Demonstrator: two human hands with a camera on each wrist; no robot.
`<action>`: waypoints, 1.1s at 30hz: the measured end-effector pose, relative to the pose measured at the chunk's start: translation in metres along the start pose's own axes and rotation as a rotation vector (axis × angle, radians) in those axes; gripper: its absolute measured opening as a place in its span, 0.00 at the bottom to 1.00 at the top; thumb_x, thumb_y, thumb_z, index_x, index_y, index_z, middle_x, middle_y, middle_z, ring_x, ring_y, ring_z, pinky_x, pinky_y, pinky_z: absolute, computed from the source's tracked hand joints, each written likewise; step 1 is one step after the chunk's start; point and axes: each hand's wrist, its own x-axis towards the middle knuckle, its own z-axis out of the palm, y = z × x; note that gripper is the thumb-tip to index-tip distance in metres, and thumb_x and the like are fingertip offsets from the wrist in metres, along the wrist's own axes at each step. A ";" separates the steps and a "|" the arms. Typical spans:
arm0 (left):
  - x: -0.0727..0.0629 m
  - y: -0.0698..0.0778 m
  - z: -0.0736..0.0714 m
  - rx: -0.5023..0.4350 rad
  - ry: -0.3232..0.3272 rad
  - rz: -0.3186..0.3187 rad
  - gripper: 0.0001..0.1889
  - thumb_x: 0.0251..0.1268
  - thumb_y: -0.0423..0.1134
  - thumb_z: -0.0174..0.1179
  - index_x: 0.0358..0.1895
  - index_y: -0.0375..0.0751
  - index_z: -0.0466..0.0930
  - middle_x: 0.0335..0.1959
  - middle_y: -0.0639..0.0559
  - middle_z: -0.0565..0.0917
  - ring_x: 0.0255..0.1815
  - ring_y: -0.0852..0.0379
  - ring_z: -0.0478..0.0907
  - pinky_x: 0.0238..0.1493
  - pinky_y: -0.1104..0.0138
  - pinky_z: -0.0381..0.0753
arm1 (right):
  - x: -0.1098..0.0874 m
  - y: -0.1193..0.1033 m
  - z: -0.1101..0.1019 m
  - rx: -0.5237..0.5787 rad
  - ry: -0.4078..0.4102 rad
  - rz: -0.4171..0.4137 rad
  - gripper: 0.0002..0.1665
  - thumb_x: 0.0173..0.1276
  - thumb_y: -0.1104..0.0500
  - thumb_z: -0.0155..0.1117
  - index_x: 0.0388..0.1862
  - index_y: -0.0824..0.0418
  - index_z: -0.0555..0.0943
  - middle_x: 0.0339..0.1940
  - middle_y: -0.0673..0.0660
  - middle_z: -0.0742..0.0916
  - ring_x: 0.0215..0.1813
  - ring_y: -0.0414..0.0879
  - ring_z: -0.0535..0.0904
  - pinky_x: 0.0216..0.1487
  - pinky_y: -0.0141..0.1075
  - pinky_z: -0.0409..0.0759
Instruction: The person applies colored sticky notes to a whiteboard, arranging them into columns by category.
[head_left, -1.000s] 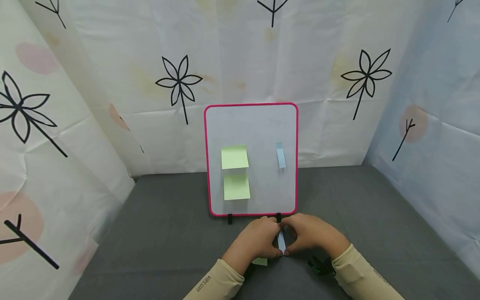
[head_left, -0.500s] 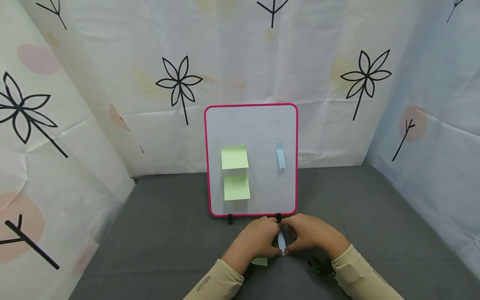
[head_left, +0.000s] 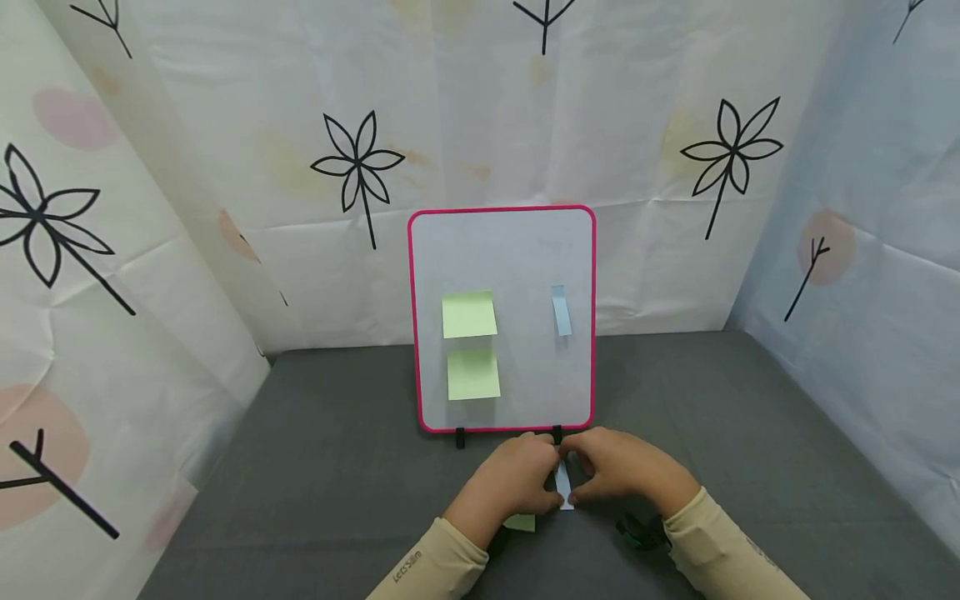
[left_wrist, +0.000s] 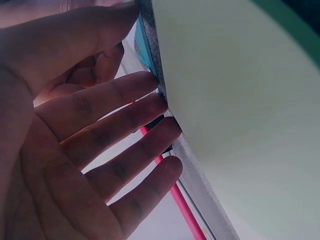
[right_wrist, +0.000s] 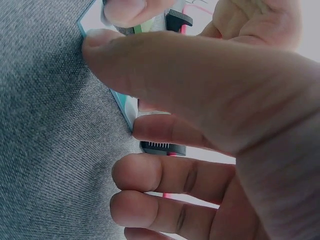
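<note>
On the grey tabletop lies a narrow light-blue sticky note pad (head_left: 563, 485), lengthwise between both hands. My left hand (head_left: 517, 477) holds its left side, index finger toward the far end and thumb at the near end. Mirroring that, my right hand (head_left: 618, 467) grips the right side, its thumb also at the near end. In the right wrist view both thumbs are on the pad (right_wrist: 92, 22); the other right fingers touch the cloth. Partly under my left hand is a pale green sticky note pad (head_left: 521, 523), which looms close in the left wrist view (left_wrist: 240, 120).
Behind the hands stands a pink-framed whiteboard (head_left: 517, 250) on black feet. It bears two green sticky notes (head_left: 469, 314) (head_left: 473, 374) at left and a blue strip note (head_left: 562, 311) at right. A dark object (head_left: 637, 532) is by the right wrist. Patterned curtains surround the table.
The two thumbs have moved slightly apart at the near end of the blue pad, so more of that end shows. The arms and the board stay where they were.
</note>
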 end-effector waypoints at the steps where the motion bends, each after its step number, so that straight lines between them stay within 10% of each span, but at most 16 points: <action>1: 0.000 0.000 0.000 0.004 0.005 0.003 0.14 0.56 0.49 0.80 0.27 0.50 0.84 0.31 0.60 0.78 0.30 0.63 0.72 0.32 0.72 0.73 | 0.000 0.000 0.000 0.001 0.000 -0.003 0.23 0.54 0.54 0.86 0.46 0.52 0.84 0.21 0.43 0.75 0.24 0.35 0.68 0.26 0.32 0.67; 33: 0.000 0.000 0.002 0.018 0.034 0.009 0.15 0.59 0.46 0.76 0.22 0.50 0.80 0.28 0.59 0.78 0.27 0.63 0.70 0.28 0.71 0.69 | 0.003 0.001 -0.001 0.029 -0.012 -0.034 0.14 0.65 0.56 0.79 0.45 0.54 0.83 0.22 0.43 0.74 0.24 0.34 0.68 0.27 0.31 0.67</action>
